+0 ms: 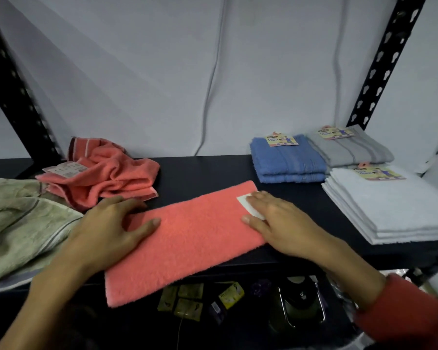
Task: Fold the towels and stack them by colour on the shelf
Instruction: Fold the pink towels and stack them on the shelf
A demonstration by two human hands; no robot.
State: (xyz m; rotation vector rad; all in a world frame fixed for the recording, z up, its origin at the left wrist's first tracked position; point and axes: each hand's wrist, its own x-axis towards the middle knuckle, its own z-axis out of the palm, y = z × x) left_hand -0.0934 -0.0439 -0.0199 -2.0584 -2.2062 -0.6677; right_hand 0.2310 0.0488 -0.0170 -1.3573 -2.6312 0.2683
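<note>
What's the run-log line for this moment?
step: flattening coral towel | left hand: flat on towel | right hand: flat on towel | stacks: blue, grey, white folded

A single head-worn camera is looking forward and down from the near edge of the dark shelf point(213, 170), sitting close above it. It is facing the pale back wall point(137, 72), with the black slotted uprights point(387, 59) leaning inward at left and right (wide-angle bending). Both forearms are entering from the near corners, and a lower level is showing beneath the near edge.
</note>
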